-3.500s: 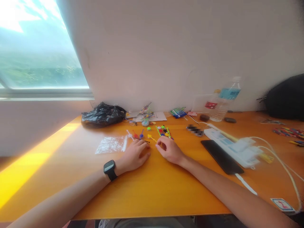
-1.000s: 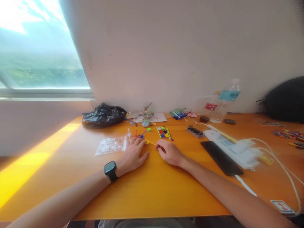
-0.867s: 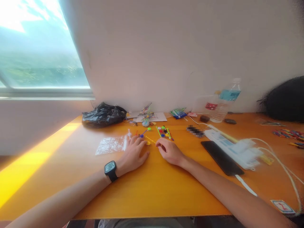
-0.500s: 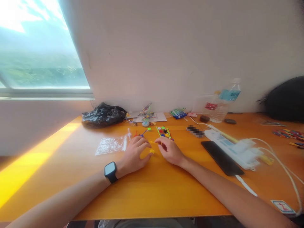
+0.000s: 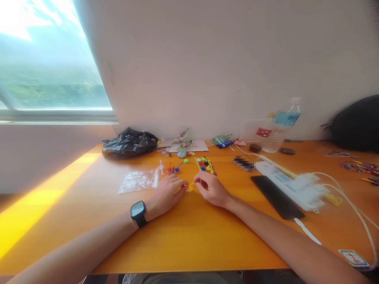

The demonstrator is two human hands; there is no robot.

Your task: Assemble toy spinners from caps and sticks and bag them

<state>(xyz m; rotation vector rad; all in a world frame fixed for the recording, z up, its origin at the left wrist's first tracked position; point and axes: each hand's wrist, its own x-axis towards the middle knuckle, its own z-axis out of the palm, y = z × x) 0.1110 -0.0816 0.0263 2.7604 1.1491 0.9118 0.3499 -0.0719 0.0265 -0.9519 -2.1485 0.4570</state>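
Observation:
Both my hands meet over the middle of the table. My right hand pinches a thin yellow stick between thumb and fingers. At the stick's other end my left hand, with a dark watch on the wrist, has its thumb and fingertips closed on it. Just under the stick is a yellow round piece; whether it is joined to the stick I cannot tell. Beyond my fingers lie small plastic pieces: a red one, a blue one, a white one and a green-and-black group.
A clear plastic bag lies left of my hands, a black bag behind it. On the right are a phone, a power strip with cables, and bottles. Colourful pieces lie far right.
My left thumb and fingers have closed together at the yellow stick, from a spread pose. The right hand has stayed nearly in place with the stick.

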